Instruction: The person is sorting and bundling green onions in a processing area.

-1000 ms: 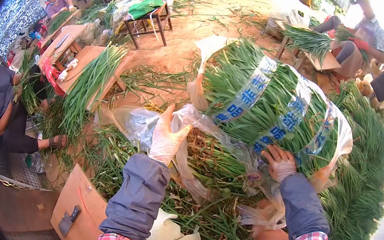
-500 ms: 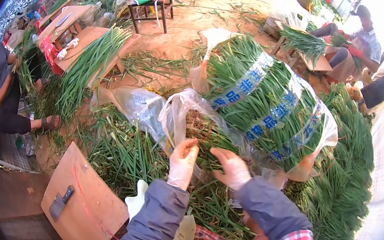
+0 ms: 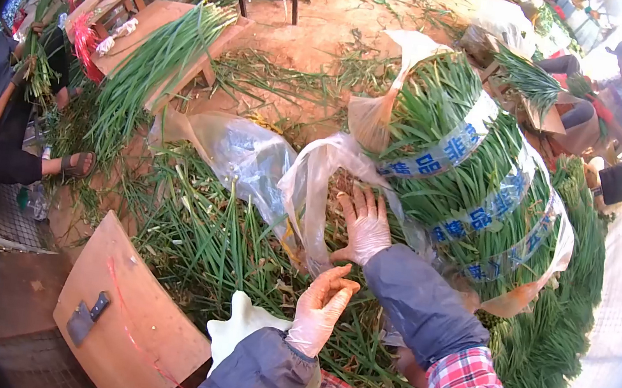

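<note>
My right hand [image 3: 367, 223], in a thin clear glove, has its fingers spread over the mouth of a clear plastic bag [image 3: 304, 171], in front of the large bundle of green garlic chives [image 3: 446, 125]. Printed blue tape [image 3: 435, 160] runs around that bundle. Nearer to me is my left hand [image 3: 321, 309], also gloved, its fingers curled with the tips close to the thumb and nothing visible between them. Loose leaves and trimmings [image 3: 203, 235] lie beneath and to the left of both hands.
A wooden board [image 3: 134, 312] with a cleaver [image 3: 86, 317] on it stands at lower left. More chives [image 3: 560, 329] are stacked along the right. A person [image 3: 0, 106] sits at left beside a board of chives [image 3: 162, 72]; another [image 3: 615, 93] sits at far right.
My right hand has moved forward and spread its fingers at the bag's mouth. My left hand has shifted down and right. The view has tilted and shifted slightly.
</note>
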Action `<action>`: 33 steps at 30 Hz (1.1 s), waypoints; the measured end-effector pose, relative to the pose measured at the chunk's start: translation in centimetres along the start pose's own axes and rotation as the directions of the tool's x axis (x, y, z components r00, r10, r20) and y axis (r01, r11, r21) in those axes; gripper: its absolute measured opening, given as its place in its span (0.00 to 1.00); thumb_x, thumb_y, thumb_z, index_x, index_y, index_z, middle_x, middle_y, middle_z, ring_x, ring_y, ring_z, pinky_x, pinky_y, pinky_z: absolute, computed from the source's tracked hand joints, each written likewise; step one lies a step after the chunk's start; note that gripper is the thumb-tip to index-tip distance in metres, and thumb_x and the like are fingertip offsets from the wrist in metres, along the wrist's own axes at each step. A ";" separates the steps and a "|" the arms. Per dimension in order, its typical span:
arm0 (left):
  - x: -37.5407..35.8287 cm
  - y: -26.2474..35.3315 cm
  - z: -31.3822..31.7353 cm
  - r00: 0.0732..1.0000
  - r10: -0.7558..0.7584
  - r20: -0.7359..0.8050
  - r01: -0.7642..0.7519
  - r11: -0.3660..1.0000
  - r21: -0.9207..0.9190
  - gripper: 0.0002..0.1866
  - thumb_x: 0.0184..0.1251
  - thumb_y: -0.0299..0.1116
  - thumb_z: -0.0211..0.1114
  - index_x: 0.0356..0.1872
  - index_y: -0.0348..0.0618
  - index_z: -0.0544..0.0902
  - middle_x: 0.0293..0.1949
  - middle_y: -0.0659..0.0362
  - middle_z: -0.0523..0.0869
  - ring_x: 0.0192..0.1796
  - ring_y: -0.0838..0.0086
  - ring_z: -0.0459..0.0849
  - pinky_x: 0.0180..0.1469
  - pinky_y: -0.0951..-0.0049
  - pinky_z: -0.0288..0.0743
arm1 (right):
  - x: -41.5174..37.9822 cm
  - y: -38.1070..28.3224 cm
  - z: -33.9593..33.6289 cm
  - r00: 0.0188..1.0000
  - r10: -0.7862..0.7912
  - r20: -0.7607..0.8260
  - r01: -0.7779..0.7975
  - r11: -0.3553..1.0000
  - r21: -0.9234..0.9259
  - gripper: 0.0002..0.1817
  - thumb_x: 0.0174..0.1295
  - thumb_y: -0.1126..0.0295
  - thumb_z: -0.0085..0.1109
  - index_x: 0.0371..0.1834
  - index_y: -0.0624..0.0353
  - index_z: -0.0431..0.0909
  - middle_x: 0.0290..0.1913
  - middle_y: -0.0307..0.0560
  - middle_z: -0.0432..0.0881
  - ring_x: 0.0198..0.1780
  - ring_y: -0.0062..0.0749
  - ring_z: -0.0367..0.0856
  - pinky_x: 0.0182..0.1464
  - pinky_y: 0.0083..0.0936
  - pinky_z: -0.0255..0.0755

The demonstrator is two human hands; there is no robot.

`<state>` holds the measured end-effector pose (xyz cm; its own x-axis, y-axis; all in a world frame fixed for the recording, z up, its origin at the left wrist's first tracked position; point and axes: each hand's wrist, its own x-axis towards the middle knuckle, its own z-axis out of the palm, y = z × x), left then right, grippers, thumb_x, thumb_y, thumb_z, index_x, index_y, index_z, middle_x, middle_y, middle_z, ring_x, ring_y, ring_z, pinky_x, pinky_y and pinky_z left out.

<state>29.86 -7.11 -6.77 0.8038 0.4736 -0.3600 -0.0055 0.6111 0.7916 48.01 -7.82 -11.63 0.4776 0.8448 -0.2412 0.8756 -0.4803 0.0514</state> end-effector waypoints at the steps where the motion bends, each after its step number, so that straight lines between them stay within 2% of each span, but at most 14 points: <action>1: 0.0 0.0 0.2 1.000 -0.001 0.009 0.000 1.000 0.005 0.20 0.66 0.25 0.56 0.59 0.39 0.69 0.43 0.57 0.80 0.48 0.75 0.78 0.55 0.76 0.67 | -0.3 0.1 0.3 0.999 -0.052 -0.008 0.051 0.997 -0.061 0.64 0.29 0.38 0.70 0.70 0.52 0.45 0.68 0.54 0.54 0.70 0.52 0.48 0.69 0.44 0.41; 2: -0.1 0.1 0.4 1.000 0.003 0.021 -0.003 1.000 0.012 0.20 0.66 0.26 0.56 0.59 0.38 0.69 0.44 0.56 0.80 0.49 0.74 0.78 0.56 0.75 0.67 | 0.1 1.0 1.5 0.984 -0.103 -0.146 0.096 0.994 -0.053 0.65 0.24 0.44 0.74 0.69 0.53 0.48 0.65 0.55 0.57 0.67 0.51 0.53 0.67 0.43 0.48; 4: 0.0 -0.3 0.6 0.999 -0.017 0.043 0.017 1.000 0.005 0.20 0.66 0.26 0.56 0.58 0.37 0.69 0.45 0.56 0.80 0.50 0.72 0.77 0.58 0.73 0.66 | 2.6 2.0 1.7 0.997 0.056 0.061 -0.064 0.989 0.135 0.65 0.25 0.46 0.75 0.70 0.51 0.46 0.65 0.55 0.57 0.67 0.51 0.53 0.67 0.45 0.47; 6: -0.1 -0.4 0.5 0.997 -0.013 0.076 0.009 0.999 0.052 0.20 0.66 0.26 0.55 0.59 0.37 0.68 0.46 0.56 0.79 0.51 0.73 0.76 0.58 0.73 0.65 | 5.3 2.2 1.6 0.939 0.168 0.300 -0.242 0.942 0.232 0.65 0.26 0.50 0.76 0.71 0.47 0.44 0.66 0.56 0.55 0.67 0.53 0.53 0.67 0.47 0.48; 9: -0.4 0.0 0.4 0.998 -0.009 0.064 0.007 1.000 0.029 0.20 0.66 0.26 0.55 0.59 0.37 0.68 0.46 0.56 0.79 0.51 0.72 0.77 0.58 0.73 0.66 | 3.1 0.3 2.5 0.983 0.172 -0.066 -0.170 0.985 0.032 0.64 0.26 0.50 0.76 0.70 0.46 0.45 0.66 0.56 0.55 0.67 0.53 0.53 0.66 0.46 0.48; 10: -0.3 0.2 0.4 0.998 -0.006 0.056 0.006 1.000 0.002 0.20 0.66 0.26 0.55 0.59 0.36 0.68 0.45 0.56 0.79 0.51 0.72 0.77 0.58 0.73 0.66 | 2.1 0.2 2.6 0.987 0.119 -0.105 -0.117 0.993 0.020 0.63 0.26 0.50 0.75 0.70 0.45 0.46 0.66 0.57 0.54 0.67 0.54 0.51 0.67 0.45 0.47; 14: -0.2 0.2 1.0 0.998 -0.022 0.058 0.024 0.999 -0.038 0.19 0.67 0.25 0.54 0.58 0.35 0.69 0.45 0.55 0.80 0.51 0.71 0.78 0.58 0.71 0.67 | 0.9 0.8 2.6 0.998 0.034 -0.047 -0.039 0.994 -0.106 0.62 0.28 0.49 0.75 0.70 0.42 0.46 0.67 0.59 0.52 0.67 0.52 0.52 0.67 0.45 0.48; 17: -0.4 0.0 0.6 0.995 -0.036 0.093 0.037 0.999 -0.008 0.19 0.67 0.27 0.54 0.58 0.34 0.68 0.45 0.55 0.80 0.51 0.71 0.78 0.59 0.70 0.68 | 3.2 1.0 2.2 0.979 0.181 0.091 -0.176 0.983 -0.052 0.61 0.29 0.50 0.74 0.70 0.42 0.47 0.68 0.58 0.51 0.68 0.51 0.50 0.67 0.43 0.46; 21: -0.3 -0.3 0.4 0.993 -0.050 0.103 0.055 0.997 -0.048 0.19 0.68 0.28 0.54 0.58 0.33 0.68 0.45 0.54 0.80 0.51 0.70 0.78 0.59 0.70 0.68 | 1.9 -0.5 6.8 0.928 0.111 -0.355 -0.199 0.954 -0.222 0.56 0.31 0.52 0.73 0.68 0.43 0.52 0.67 0.58 0.52 0.66 0.52 0.53 0.65 0.47 0.50; 22: -0.2 -0.4 0.4 0.993 -0.058 0.105 0.064 0.996 -0.064 0.19 0.68 0.28 0.54 0.58 0.33 0.68 0.45 0.54 0.80 0.51 0.70 0.78 0.59 0.70 0.68 | 1.3 -0.2 7.7 0.916 0.061 -0.397 -0.143 0.973 -0.181 0.54 0.31 0.53 0.73 0.67 0.43 0.54 0.66 0.57 0.54 0.65 0.52 0.55 0.64 0.49 0.51; 25: 0.0 0.0 1.1 0.992 -0.076 0.101 0.079 0.997 -0.022 0.19 0.68 0.28 0.54 0.58 0.33 0.68 0.45 0.53 0.80 0.51 0.69 0.78 0.58 0.69 0.68 | 0.9 0.9 7.7 0.944 0.001 -0.331 -0.058 0.985 -0.163 0.54 0.30 0.53 0.73 0.67 0.43 0.55 0.65 0.56 0.56 0.66 0.51 0.55 0.64 0.49 0.50; 29: -0.1 -0.5 1.2 0.991 -0.087 0.099 0.088 0.996 -0.010 0.19 0.68 0.29 0.54 0.58 0.33 0.68 0.45 0.52 0.80 0.50 0.69 0.78 0.58 0.69 0.69 | 3.5 0.2 4.3 0.970 0.235 -0.066 -0.238 0.970 -0.044 0.59 0.31 0.53 0.75 0.70 0.42 0.48 0.65 0.55 0.57 0.67 0.49 0.55 0.64 0.46 0.53; 30: -0.1 -0.8 1.0 0.991 -0.087 0.104 0.088 0.996 0.000 0.19 0.68 0.29 0.54 0.58 0.34 0.68 0.46 0.52 0.80 0.50 0.69 0.78 0.58 0.69 0.69 | 3.8 -0.2 3.4 0.965 0.261 -0.035 -0.263 0.963 -0.055 0.60 0.32 0.54 0.75 0.71 0.43 0.44 0.63 0.55 0.62 0.67 0.50 0.56 0.63 0.45 0.56; 33: 0.1 -1.2 0.5 0.996 -0.056 0.073 0.056 0.998 0.004 0.18 0.67 0.28 0.55 0.57 0.35 0.70 0.44 0.54 0.81 0.48 0.73 0.79 0.55 0.74 0.69 | 5.2 0.2 4.7 0.955 0.283 -0.090 -0.291 0.952 -0.094 0.60 0.32 0.56 0.75 0.70 0.43 0.44 0.57 0.54 0.70 0.63 0.49 0.63 0.60 0.45 0.62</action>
<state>30.22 -8.13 -7.53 0.8443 0.3908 -0.3666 0.0420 0.6338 0.7723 50.34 -4.63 -17.44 0.7105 0.6919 -0.1284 0.7013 -0.6812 0.2101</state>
